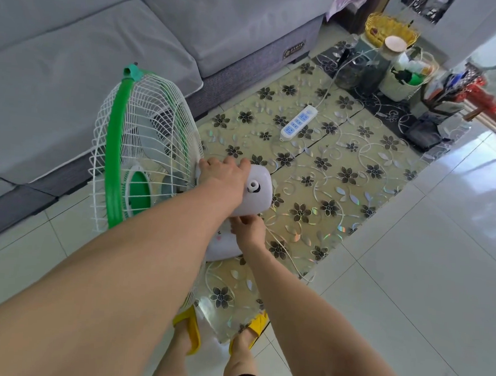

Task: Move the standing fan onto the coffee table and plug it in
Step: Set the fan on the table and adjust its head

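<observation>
Over the near end of the coffee table, the fan is in both of the person's hands, its round cage tipped toward the sofa and its white motor housing pointing out across the flowered tabletop. The left hand is clamped over the top of the housing just behind the cage, fingers curled down around it. The right hand grips lower down, on the neck above the fan's white base; the fingers are closed there, though the left forearm hides part of the hold. The base seems to sit at or just above the table's edge, and I cannot tell for sure whether it is touching.

To set it down well, the base should go flat and well in from the edge, with the lower hand taking the weight and the upper hand only steadying the head so the cage does not swing. The fan's thin white cord trails off the near edge of the table, so it should be kept clear of the base as it lands. A white power strip lies farther along the tabletop, well apart from the fan. Turning the fan so the cord runs toward that strip would probably make plugging in easy.
</observation>
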